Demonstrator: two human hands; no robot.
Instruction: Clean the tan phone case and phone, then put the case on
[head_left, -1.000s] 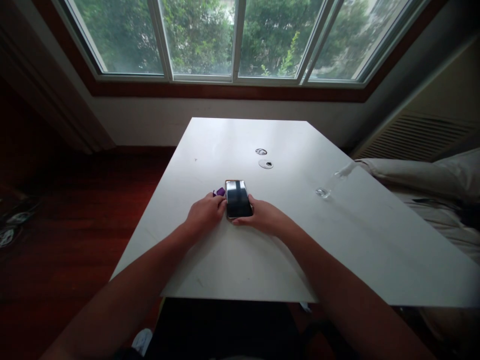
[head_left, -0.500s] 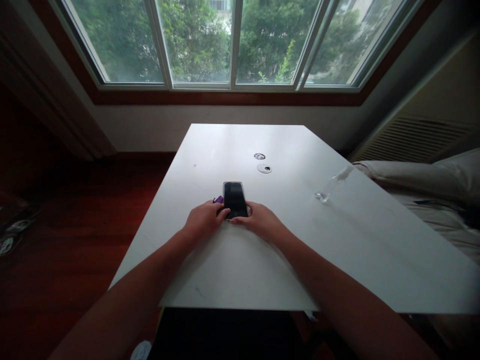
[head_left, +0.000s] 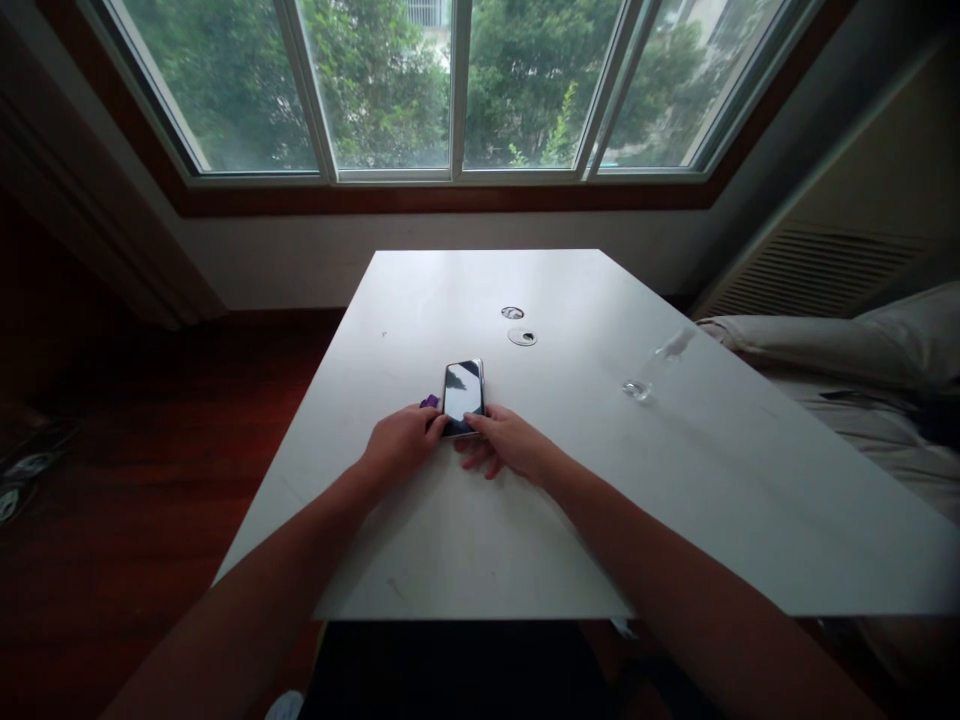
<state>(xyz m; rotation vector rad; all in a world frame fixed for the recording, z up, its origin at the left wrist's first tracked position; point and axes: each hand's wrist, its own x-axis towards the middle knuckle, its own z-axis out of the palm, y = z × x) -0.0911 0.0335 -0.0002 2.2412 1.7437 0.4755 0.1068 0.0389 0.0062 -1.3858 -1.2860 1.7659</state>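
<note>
A dark smartphone [head_left: 463,385] lies face up between my two hands above the white table [head_left: 420,540], its screen reflecting the window. My right hand [head_left: 514,440] grips its lower right corner, thumb over the screen and the other fingers below the near edge. My left hand [head_left: 399,440] is closed at its lower left edge, with the thumb along the side. Just beyond the left fingers a small purple thing [head_left: 429,402] shows; its kind, and whether the fingers touch it, I cannot tell.
A clear, see-through object [head_left: 637,391] lies on the table to the right. Two round cable-hole fittings [head_left: 523,337] sit beyond the phone. Past the table's far edge is a window [head_left: 390,90]; a pale padded seat [head_left: 862,340] stands at the right.
The phone has tilted, so its black screen now reflects bright sky. My right thumb has come onto the screen, and its fingers have moved beneath the phone. The view has shifted slightly.
</note>
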